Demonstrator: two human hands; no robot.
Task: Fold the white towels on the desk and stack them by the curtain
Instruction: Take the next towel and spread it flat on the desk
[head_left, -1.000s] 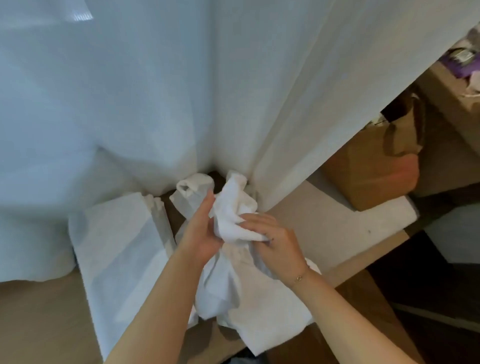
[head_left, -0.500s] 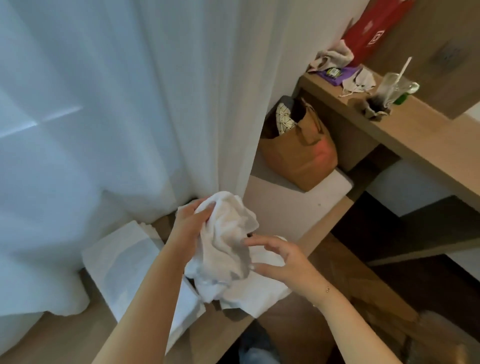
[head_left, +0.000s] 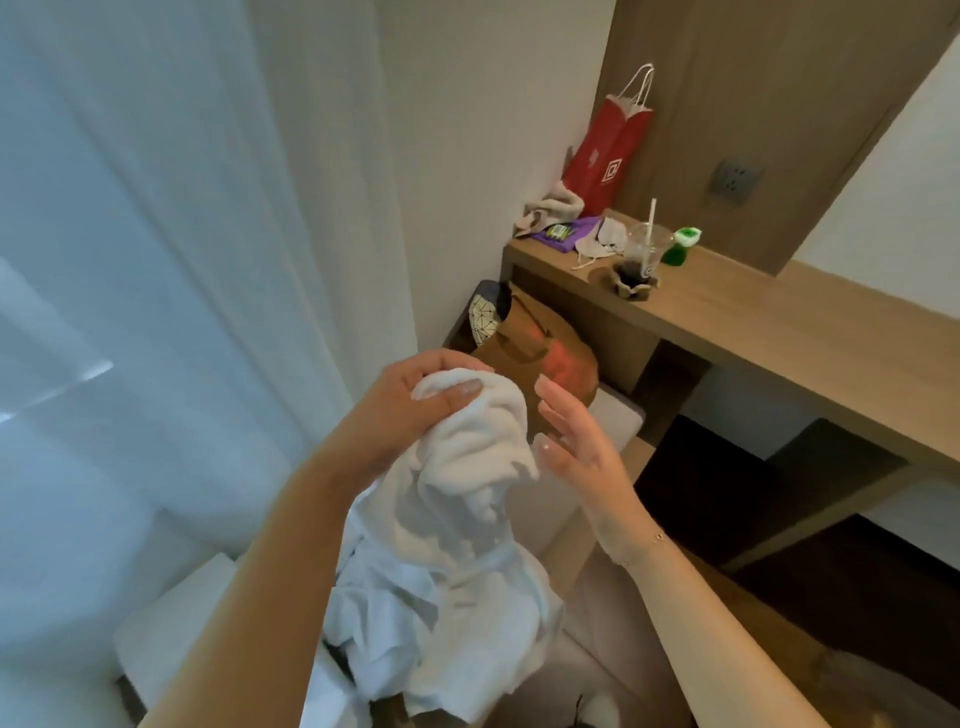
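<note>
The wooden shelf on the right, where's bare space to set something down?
The wooden shelf is bare from right of the plastic cup and green bottle toward the frame's right edge. Its left end is crowded: red paper bag, purple packet, crumpled cloth.

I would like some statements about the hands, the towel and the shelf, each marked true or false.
1. The left hand grips the towel at its top. True.
2. The right hand also grips the towel. False: its fingers are straight and it is beside the towel, holding nothing.
3. The towel is neatly folded. False: it hangs bunched and crumpled.
4. A red bag stands on the shelf. True.
5. The cup on the shelf has no straw. False: a white straw stands in it.
6. The curtain hangs left of the hands. True.
</note>
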